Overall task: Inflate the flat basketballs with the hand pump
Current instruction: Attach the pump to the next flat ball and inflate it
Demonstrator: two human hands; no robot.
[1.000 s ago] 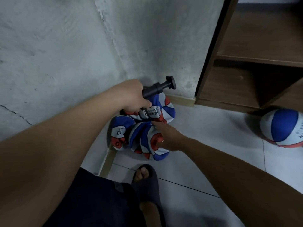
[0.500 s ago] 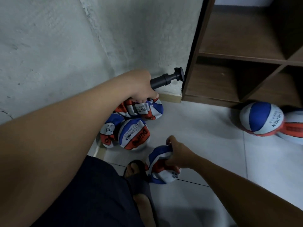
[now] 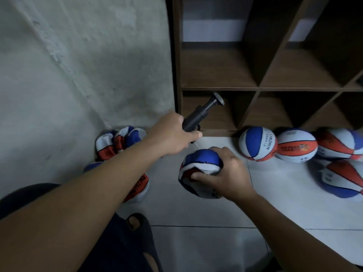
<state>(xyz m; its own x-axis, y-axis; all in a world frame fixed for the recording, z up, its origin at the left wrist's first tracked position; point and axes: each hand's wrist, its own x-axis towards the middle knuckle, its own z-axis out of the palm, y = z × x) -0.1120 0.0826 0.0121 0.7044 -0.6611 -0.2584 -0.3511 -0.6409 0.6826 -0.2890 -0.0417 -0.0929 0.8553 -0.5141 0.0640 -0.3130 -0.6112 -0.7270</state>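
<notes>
Fingers (image 3: 198,176) of our right hand (image 3: 225,173) curl round a flat basketball (image 3: 200,165), pinching it above the floor tiles (image 3: 216,242). Our left hand (image 3: 172,134) grips the hand pump (image 3: 198,116) by its barrel, needle (image 3: 196,146) just beside the blue panel. We judge needle insertion is in hand; next, align the tip with the valve. More flat balls (image 3: 117,140) lie by the wall; inflated balls (image 3: 257,144) sit before the shelf (image 3: 255,89).

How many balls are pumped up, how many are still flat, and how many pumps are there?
inflated red, white and blue basketballs: 4
crumpled flat basketballs: 4 (pile partly hidden, so roughly)
black plastic hand pump: 1
Total: 9
</notes>
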